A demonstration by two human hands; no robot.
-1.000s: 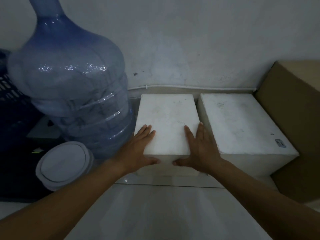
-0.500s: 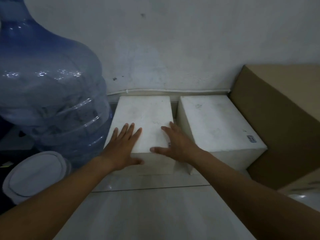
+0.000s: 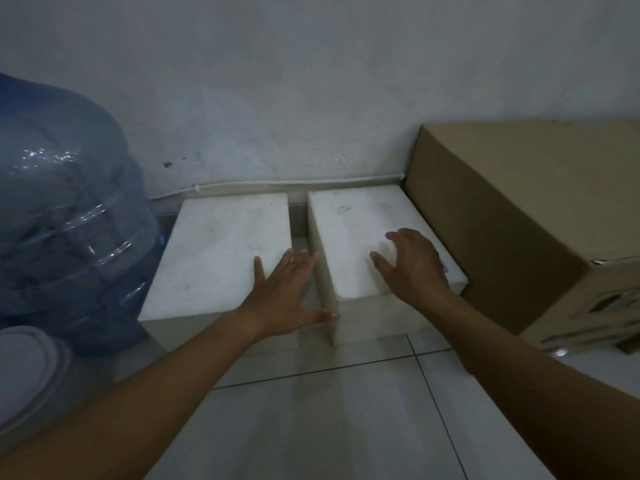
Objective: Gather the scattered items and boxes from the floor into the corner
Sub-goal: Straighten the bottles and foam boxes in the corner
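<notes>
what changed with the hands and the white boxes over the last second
Both hands were flat on the left white foam box. The right hand has moved onto the top of the right white foam box; the left hand slid right to the left box's near right corner. Nothing is gripped. Both boxes, the blue water jug and the brown cardboard box remain along the wall.

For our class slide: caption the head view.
Left hand touches left box, right hand over right box, by the wall.

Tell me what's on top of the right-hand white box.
On the right white box only the right hand shows, fingers spread over its near end. A small label peeks out beside the hand. The rest of the label and the surface beneath the palm are covered.
</notes>
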